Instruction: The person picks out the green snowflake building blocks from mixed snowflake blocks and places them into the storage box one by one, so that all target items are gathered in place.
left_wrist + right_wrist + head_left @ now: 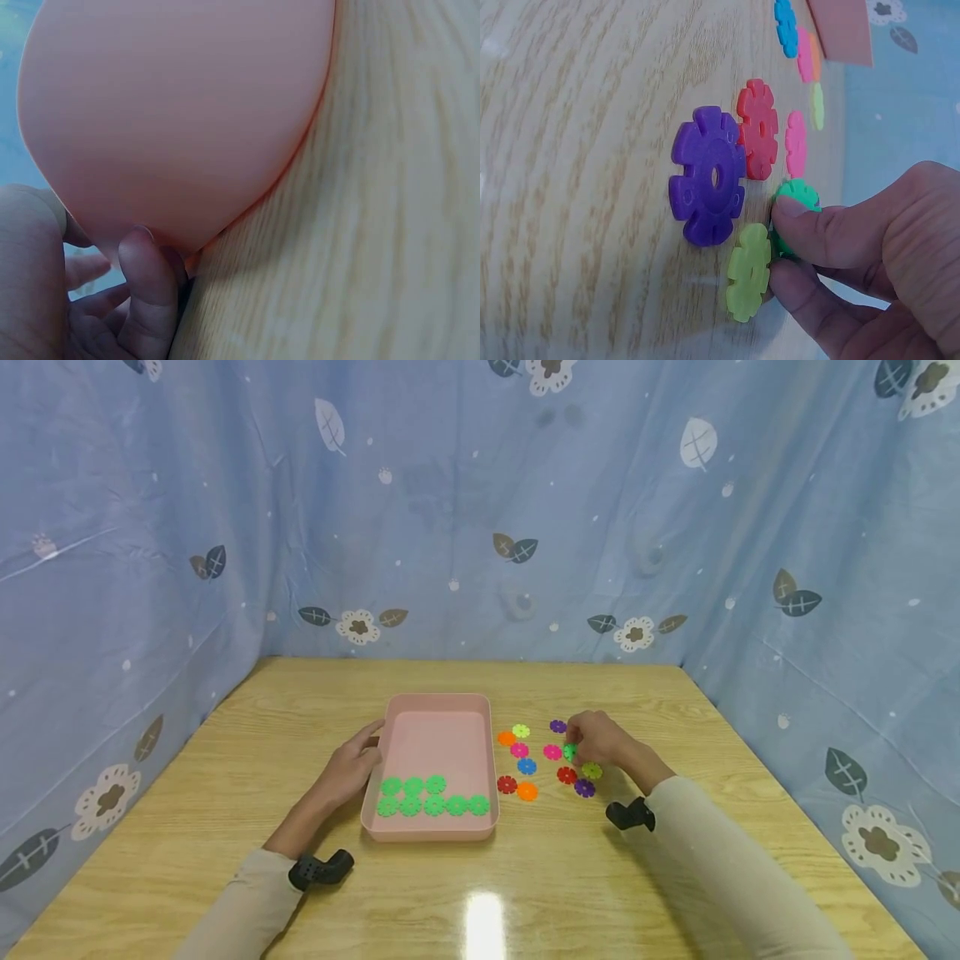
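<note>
My left hand [351, 768] holds the left side of a pink tray [438, 837]; in the left wrist view, fingers [146, 277] lie against its outer wall [187, 135]. Several green notched discs [435, 806] lie in two rows at the tray's near end. Right of the tray, my right hand [598, 739] pinches another green disc [799, 193] between thumb and fingers, low over the table. Around that hand lie a yellow-green disc [748, 274], a large-looking purple disc [709, 176], a red disc [758, 129] and a pink disc [796, 144].
Between the tray and the right hand are scattered a blue disc [527, 766], orange discs [527, 792], a dark red disc [507, 785] and a pale yellow disc [521, 731]. A second purple disc [558, 727] lies farther back. A patterned blue curtain [450, 510] surrounds the wooden table [300, 693].
</note>
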Available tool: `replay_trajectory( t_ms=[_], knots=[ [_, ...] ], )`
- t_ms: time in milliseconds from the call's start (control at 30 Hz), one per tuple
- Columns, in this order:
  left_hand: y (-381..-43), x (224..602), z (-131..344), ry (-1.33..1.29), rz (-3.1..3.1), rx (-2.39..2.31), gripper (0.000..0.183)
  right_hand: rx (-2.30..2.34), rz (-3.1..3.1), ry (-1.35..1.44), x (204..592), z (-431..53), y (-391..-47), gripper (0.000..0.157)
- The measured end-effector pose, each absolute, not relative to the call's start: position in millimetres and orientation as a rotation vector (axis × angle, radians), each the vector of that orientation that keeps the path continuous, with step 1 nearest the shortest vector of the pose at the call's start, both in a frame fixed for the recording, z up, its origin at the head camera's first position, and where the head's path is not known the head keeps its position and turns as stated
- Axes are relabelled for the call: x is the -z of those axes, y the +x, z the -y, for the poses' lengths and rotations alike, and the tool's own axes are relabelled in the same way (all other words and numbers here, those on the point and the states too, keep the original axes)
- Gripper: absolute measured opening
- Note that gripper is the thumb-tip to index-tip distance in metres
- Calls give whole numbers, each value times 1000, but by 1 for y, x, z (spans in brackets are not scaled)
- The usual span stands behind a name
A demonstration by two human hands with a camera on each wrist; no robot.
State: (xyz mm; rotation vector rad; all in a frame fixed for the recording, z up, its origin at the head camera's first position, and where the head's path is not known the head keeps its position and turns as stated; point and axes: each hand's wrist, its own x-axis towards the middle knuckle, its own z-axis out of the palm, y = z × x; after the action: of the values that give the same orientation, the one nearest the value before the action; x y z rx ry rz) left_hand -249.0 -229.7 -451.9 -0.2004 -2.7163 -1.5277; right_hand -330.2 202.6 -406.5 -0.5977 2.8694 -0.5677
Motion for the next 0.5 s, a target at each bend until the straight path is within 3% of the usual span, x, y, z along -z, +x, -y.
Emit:
replay_trajectory(
  t_ms=[500],
  knots=[
    [-249, 452, 230, -202, 2714, 1545, 64, 825, -2839, -721, 395, -203, -327, 11]
  ],
)
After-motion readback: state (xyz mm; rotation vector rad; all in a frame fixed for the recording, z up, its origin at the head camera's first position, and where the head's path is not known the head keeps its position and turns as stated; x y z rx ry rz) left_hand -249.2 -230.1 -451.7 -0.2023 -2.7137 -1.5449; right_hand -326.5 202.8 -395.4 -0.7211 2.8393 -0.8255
